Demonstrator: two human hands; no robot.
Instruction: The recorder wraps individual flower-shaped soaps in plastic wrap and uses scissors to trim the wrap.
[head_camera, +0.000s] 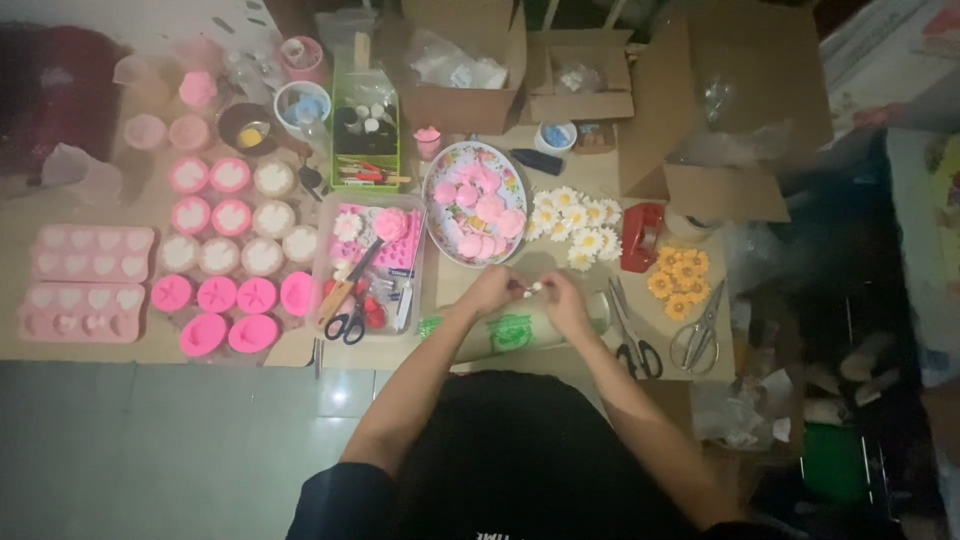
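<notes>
Both hands: left hand (492, 291) and right hand (563, 300) meet over the table's front edge, fingers pinching 1 small white piece (535, 288) between them.
Beneath: clear bag with green print (512, 331).
Behind: patterned plate (441, 229) of pink shapes.
Right: white daisies (574, 224), black-handled scissors (632, 335).

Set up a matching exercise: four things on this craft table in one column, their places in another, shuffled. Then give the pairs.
Things:
1. white daisy flowers
2. oval plate of pink pieces
3. red tape dispenser
4. pink silicone trays

Places:
A. far left of the table
B. just right of the daisies
C. between the plate and the tape dispenser
D. directly beyond the left hand

Pairs: 1-C, 2-D, 3-B, 4-A
</notes>
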